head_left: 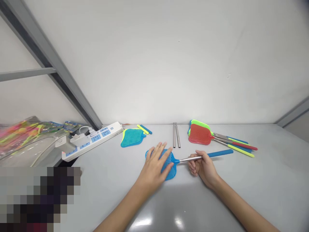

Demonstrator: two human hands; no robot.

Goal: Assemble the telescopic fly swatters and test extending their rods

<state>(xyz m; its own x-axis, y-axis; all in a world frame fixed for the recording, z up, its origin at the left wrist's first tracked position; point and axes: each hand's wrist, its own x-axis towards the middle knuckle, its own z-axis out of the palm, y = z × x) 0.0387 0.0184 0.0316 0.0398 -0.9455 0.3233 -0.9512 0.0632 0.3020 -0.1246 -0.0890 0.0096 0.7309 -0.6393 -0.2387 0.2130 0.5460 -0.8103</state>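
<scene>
A blue fly swatter (172,172) with a steel shaft and a blue handle lies across the middle of the table. My left hand (154,167) rests flat on its mesh head, fingers spread, covering much of it. Thumb and fingers of my right hand (205,167) pinch the shaft close to where the blue handle (220,153) begins. Behind my hands, two bare steel tubes (177,135) lie side by side, apart from the swatter.
A teal swatter head (132,138) lies over a yellow one, near loose yellow and blue handles (146,129). At right is a pile of swatters, a red one (200,134) on top. A power strip (96,139) and plastic-bagged items (29,135) occupy the left. A wall stands behind.
</scene>
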